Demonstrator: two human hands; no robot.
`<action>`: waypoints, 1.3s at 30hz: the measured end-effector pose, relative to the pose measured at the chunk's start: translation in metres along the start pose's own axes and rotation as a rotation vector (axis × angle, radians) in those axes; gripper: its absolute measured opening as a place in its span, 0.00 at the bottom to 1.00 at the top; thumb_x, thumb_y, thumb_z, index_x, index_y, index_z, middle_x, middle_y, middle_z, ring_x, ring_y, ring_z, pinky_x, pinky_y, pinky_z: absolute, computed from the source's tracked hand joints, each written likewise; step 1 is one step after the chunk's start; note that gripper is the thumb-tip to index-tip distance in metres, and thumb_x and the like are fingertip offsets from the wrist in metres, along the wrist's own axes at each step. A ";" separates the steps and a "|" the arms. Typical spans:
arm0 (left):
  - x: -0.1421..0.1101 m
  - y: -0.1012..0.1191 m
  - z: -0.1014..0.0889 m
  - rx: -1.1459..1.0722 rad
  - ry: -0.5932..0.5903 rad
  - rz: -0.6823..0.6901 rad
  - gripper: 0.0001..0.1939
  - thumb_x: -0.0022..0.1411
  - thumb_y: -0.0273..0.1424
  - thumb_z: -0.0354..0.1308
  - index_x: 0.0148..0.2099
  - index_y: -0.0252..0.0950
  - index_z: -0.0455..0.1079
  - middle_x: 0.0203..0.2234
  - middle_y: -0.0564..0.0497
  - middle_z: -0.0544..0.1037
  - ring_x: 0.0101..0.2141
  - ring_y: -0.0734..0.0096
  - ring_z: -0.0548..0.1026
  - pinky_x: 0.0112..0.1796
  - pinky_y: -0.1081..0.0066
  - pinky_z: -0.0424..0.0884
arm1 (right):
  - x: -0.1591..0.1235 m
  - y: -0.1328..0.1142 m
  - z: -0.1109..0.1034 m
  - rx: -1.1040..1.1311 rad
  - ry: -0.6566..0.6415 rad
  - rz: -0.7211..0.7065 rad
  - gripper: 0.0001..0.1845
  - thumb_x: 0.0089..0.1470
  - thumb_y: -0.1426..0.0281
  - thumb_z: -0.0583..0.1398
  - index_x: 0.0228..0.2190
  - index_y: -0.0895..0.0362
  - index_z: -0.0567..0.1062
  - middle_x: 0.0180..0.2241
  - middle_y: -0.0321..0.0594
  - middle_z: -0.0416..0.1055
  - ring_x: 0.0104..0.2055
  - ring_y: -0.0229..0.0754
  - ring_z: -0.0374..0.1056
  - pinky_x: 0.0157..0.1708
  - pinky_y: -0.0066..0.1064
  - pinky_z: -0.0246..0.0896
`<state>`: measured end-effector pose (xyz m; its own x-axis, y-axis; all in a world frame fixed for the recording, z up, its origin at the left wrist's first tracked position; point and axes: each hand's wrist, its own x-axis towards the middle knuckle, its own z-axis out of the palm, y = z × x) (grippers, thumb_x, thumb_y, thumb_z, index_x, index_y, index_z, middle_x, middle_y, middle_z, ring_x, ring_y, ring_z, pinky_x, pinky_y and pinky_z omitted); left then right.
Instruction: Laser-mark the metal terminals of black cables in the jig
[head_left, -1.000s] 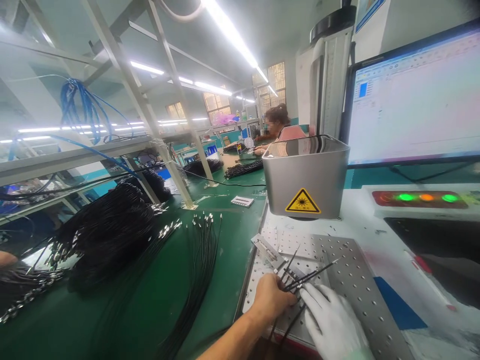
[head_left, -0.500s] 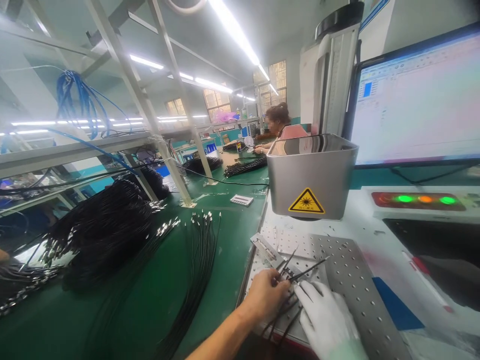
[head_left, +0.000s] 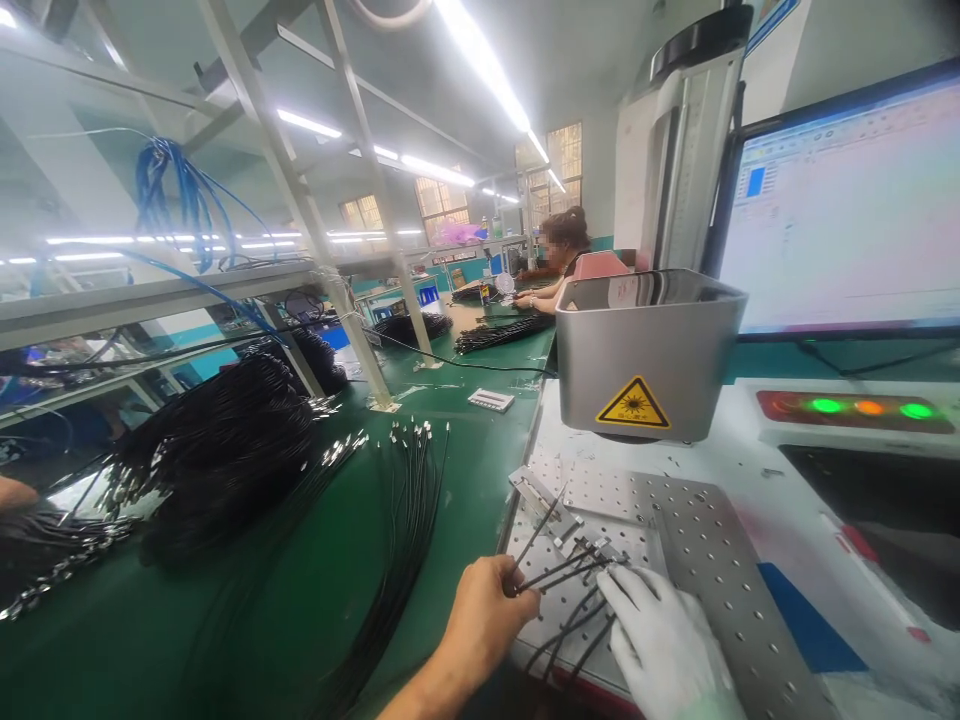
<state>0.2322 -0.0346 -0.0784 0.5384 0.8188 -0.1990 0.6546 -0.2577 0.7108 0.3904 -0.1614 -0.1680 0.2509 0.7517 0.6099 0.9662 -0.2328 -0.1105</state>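
Your bare left hand (head_left: 487,605) pinches a few thin black cables (head_left: 555,573) between thumb and fingers, just above the near left part of a perforated metal plate (head_left: 720,570); one cable slants up and away past a slotted metal piece (head_left: 536,497), while others run right toward a small metal fixture (head_left: 592,548). Your right hand (head_left: 664,630), in a white glove, reaches in from the other side with its fingers extended, the tips at the right end of the fixture; whether they grip anything, the view does not let one tell; more black cables (head_left: 574,632) curve down between your two hands.

Beyond the plate stands a grey metal box (head_left: 645,350) bearing a yellow warning triangle (head_left: 634,403); to its right a lit monitor (head_left: 847,210) rises behind a panel (head_left: 855,408) glowing green and orange; a blue sheet (head_left: 810,620) lies at the plate's right edge.

To your left, on the green table (head_left: 480,480), a fanned bundle of cables (head_left: 409,520) lies with its bright tips pointing away from you; a large black cable heap (head_left: 225,450) sits farther left, and a small white part (head_left: 491,400) rests near the box; in the background, a person (head_left: 566,240) sits at the same table.
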 end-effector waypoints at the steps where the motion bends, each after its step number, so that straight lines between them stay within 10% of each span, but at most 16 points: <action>1: -0.001 0.002 -0.001 0.017 0.004 -0.005 0.10 0.46 0.28 0.56 0.20 0.37 0.56 0.17 0.59 0.55 0.24 0.76 0.54 0.26 0.71 0.48 | 0.000 0.000 0.000 -0.004 -0.007 0.000 0.20 0.51 0.74 0.51 0.43 0.51 0.75 0.44 0.36 0.74 0.46 0.45 0.64 0.40 0.38 0.56; 23: -0.024 0.014 -0.015 0.336 0.013 -0.046 0.06 0.46 0.25 0.55 0.22 0.36 0.60 0.19 0.58 0.60 0.25 0.75 0.56 0.26 0.71 0.48 | 0.002 -0.003 -0.008 -0.061 -0.141 0.024 0.22 0.52 0.74 0.51 0.45 0.50 0.76 0.50 0.35 0.72 0.50 0.46 0.63 0.44 0.38 0.58; 39: -0.020 0.002 -0.012 -0.156 -0.290 -0.082 0.09 0.43 0.32 0.58 0.21 0.36 0.60 0.16 0.60 0.56 0.22 0.78 0.53 0.24 0.72 0.48 | 0.025 -0.019 -0.029 -0.208 -0.439 0.163 0.28 0.49 0.74 0.51 0.52 0.47 0.71 0.49 0.44 0.70 0.31 0.43 0.63 0.32 0.36 0.60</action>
<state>0.2165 -0.0454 -0.0652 0.6304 0.6481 -0.4272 0.6247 -0.0970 0.7748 0.3766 -0.1559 -0.1282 0.4415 0.8734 0.2053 0.8916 -0.4528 0.0088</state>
